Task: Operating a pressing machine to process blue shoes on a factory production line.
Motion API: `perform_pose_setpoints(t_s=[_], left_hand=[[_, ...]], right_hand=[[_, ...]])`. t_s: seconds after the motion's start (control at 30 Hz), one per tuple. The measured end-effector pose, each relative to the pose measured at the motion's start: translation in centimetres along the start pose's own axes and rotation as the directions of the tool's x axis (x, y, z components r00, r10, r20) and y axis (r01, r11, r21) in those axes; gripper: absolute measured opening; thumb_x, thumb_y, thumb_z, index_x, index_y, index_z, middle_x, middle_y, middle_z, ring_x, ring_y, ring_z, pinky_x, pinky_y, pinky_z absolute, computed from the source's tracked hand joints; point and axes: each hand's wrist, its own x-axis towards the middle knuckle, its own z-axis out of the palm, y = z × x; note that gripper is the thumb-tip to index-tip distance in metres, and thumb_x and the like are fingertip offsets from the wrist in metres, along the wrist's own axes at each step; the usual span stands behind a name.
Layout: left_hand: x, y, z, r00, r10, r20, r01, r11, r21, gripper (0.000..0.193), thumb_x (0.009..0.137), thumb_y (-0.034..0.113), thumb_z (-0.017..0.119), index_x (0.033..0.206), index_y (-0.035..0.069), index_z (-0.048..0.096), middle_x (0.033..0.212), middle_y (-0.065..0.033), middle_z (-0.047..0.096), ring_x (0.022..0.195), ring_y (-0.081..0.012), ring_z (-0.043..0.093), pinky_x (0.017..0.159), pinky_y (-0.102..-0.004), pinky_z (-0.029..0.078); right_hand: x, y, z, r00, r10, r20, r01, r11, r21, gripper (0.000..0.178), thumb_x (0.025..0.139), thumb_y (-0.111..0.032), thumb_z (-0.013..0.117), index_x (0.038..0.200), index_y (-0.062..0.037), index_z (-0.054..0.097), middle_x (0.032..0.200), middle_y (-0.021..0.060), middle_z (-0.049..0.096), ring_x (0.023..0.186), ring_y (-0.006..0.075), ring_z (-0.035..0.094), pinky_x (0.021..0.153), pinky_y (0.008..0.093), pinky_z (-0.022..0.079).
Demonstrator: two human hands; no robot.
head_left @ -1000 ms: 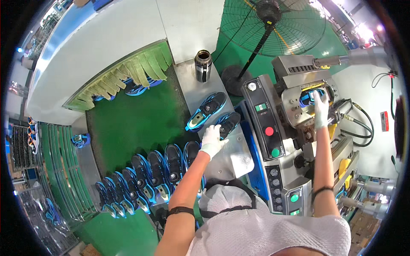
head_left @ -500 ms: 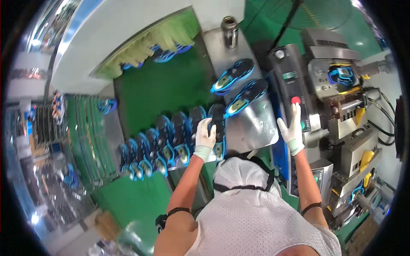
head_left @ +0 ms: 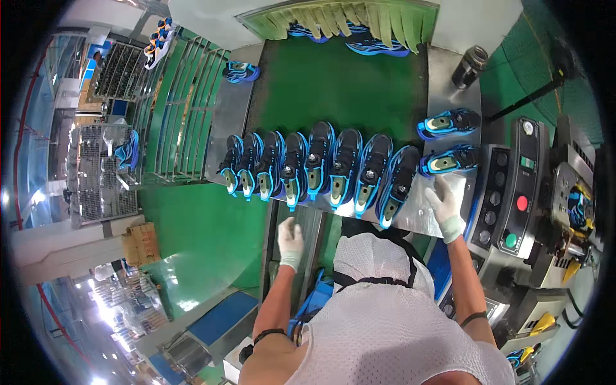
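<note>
Grip of the right hand (head_left: 444,204) is spread and empty, just below the nearer shoe (head_left: 449,160) of two at the tabletop's (head_left: 420,213) right; the left hand (head_left: 290,240), loosely curled, shows nothing held. Step appears to be shoe handling, between grasps; another pick-up would call for closing around a shoe. Eight close-set shoes (head_left: 346,157) obstruct the left hand's forward path; control panel (head_left: 527,183) right, flask (head_left: 470,67) beyond.

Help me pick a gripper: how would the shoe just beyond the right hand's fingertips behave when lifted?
The shoe may feel stiff and fairly heavy if the olive piece in its opening is a solid insert. Being long and resting opening-up, it seems likelier to slide than roll on the smooth-looking metal surface.
</note>
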Motion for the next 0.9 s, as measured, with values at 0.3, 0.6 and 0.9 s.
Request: perform_pose_setpoints(t_s=[0.3,0.6,0.9], left_hand=[[17.3,-9.5,-8.4,0.930,-0.018,-0.368,0.033,0.999,0.034,0.043,0.089,0.006,0.069,0.129,-0.002,0.056,0.120,-0.0199,0.059,0.111,-0.0342,0.060,0.100,-0.0408,0.047],[33.8,-19.2,-15.3,0.984,0.127,0.122,-0.129,0.992,0.009,0.025,0.091,0.017,0.071,0.115,0.011,0.073,0.119,-0.0111,0.070,0.110,-0.0308,0.067,0.097,-0.0367,0.052],[28.8,-19.2,-10.8,0.973,-0.080,-0.214,0.071,0.996,-0.049,0.091,0.081,0.033,0.083,0.154,0.006,0.035,0.138,-0.0247,0.057,0.124,-0.0395,0.060,0.105,-0.0412,0.047]], right_hand=[[-0.7,-9.7,6.0,0.994,0.012,-0.112,0.009,0.983,0.181,0.061,0.097,-0.019,0.066,0.148,0.0076,0.044,0.149,0.0185,0.051,0.138,0.0249,0.048,0.116,0.0362,0.035],[2.2,-19.5,20.5,0.966,-0.002,0.259,-0.027,0.994,0.107,0.064,0.096,-0.015,0.068,0.149,0.0077,0.040,0.149,0.0233,0.049,0.140,0.0282,0.048,0.117,0.0386,0.036],[5.2,-22.5,34.7,0.789,0.117,0.602,-0.281,0.942,0.185,0.071,0.097,-0.032,0.065,0.149,0.0093,0.039,0.151,0.0238,0.048,0.141,0.0273,0.046,0.117,0.0347,0.034]])
